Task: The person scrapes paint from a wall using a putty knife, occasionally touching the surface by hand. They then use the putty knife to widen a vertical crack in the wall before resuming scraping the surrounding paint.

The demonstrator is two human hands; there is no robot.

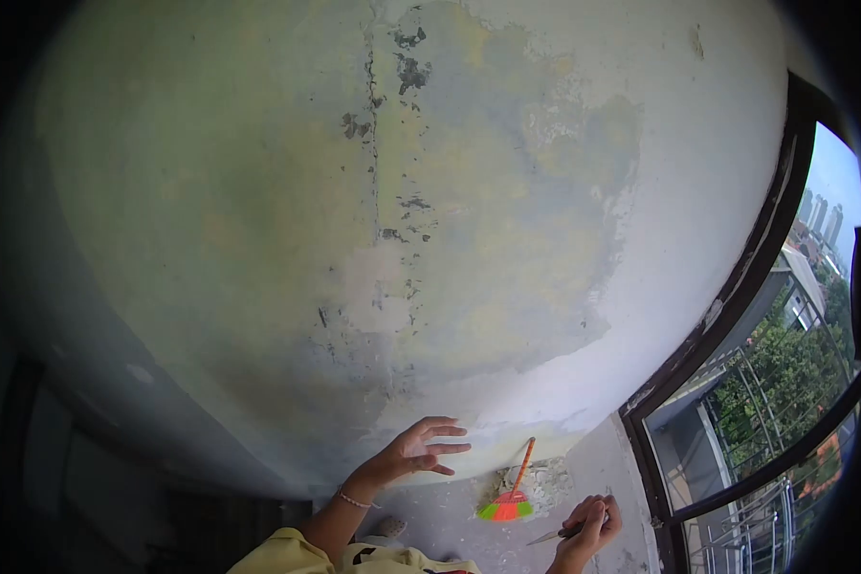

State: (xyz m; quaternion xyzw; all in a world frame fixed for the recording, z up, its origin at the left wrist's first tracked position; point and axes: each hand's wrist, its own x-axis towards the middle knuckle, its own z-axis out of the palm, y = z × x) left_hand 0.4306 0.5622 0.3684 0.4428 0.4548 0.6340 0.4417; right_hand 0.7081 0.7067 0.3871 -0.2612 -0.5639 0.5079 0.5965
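Note:
My left hand (pixel 425 448) is raised in front of the lower wall, its fingers spread and holding nothing. A beaded bracelet (pixel 356 500) circles that wrist. Lower right, my right hand (pixel 593 524) is closed around the dark handle of a scraper (pixel 549 537); its thin blade points left, seen nearly edge-on. The wall (pixel 507 239) carries yellowish-green and grey patches, with a vertical crack (pixel 374 143) and dark chipped spots. Neither hand appears to touch it.
A broom (pixel 507 505) with green and orange-red bristles leans at the wall's foot, beside broken plaster (pixel 548 481). To the right stands a dark-framed window (pixel 770 263), with railings and trees outside. Grey floor (pixel 440 507) lies below.

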